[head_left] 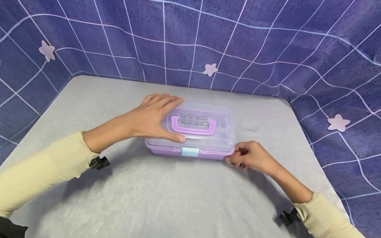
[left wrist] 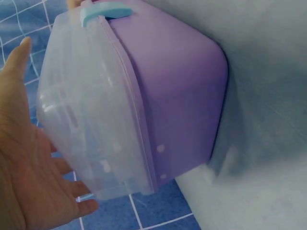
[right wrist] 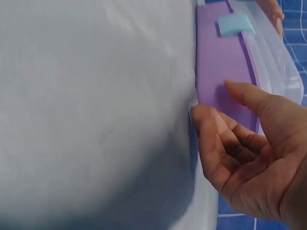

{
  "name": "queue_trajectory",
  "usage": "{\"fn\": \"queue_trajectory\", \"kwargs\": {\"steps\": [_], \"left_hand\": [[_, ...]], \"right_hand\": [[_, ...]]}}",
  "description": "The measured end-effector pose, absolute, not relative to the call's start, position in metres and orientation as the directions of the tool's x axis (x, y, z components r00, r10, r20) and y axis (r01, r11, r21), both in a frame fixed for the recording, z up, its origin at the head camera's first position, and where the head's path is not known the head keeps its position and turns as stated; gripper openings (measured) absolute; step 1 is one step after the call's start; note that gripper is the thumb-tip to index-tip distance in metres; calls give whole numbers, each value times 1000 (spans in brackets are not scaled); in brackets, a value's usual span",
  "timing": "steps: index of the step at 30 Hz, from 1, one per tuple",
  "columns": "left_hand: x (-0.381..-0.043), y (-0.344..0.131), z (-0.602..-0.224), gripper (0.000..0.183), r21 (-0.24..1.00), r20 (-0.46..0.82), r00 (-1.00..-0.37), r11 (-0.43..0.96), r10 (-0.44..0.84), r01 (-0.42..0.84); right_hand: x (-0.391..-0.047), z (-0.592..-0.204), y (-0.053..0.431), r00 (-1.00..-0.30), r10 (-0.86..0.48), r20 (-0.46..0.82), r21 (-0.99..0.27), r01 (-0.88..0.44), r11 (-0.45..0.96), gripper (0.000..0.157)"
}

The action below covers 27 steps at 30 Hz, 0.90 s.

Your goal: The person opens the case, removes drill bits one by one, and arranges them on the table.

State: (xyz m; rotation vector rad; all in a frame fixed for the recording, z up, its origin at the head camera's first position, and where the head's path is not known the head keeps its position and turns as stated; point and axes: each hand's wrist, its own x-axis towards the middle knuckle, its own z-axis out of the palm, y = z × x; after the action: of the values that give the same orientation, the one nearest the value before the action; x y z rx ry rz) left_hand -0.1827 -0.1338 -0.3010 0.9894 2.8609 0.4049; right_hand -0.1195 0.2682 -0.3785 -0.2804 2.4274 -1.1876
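Observation:
A plastic storage box (head_left: 166, 150) with a purple base, a clear lid (head_left: 205, 109) and a light blue latch (head_left: 190, 152) sits on the grey cloth, its lid down. The purple carry handle (head_left: 193, 132) lies folded flat on top. Over the lid's left part my left hand (head_left: 151, 117) spreads its fingers, thumb toward the front; in the left wrist view the palm (left wrist: 33, 172) stands off the lid. At the front right lower corner, my right hand (head_left: 250, 155) holds the base between thumb and curled fingers. Contents blur through the lid.
A grey cloth (head_left: 166, 198) covers the table. Behind and at both sides hangs a blue curtain (head_left: 119, 39) with white grid lines and pale stars. Small black cameras (head_left: 99, 163) are strapped at both sleeves.

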Motion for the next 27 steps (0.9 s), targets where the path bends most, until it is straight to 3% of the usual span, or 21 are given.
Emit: {"fn": "queue_trajectory", "kwargs": {"steps": [10,17,27], "left_hand": [[-181,-125,-304,135,237,-12,-783,762,622,602],[-181,-125,-307,142,237,-20,-787,767,617,596],[-182,-123,-309,147,238,25,-783,757,622,609]], "right_hand": [[-98,-389,244,-809,-411,-420,-881,255,399,40],[-87,-398,222,-786,-448,-426,-904,349,248,46],[-82,-409,187,-783,-479,-397,-908,410,84,35]]}}
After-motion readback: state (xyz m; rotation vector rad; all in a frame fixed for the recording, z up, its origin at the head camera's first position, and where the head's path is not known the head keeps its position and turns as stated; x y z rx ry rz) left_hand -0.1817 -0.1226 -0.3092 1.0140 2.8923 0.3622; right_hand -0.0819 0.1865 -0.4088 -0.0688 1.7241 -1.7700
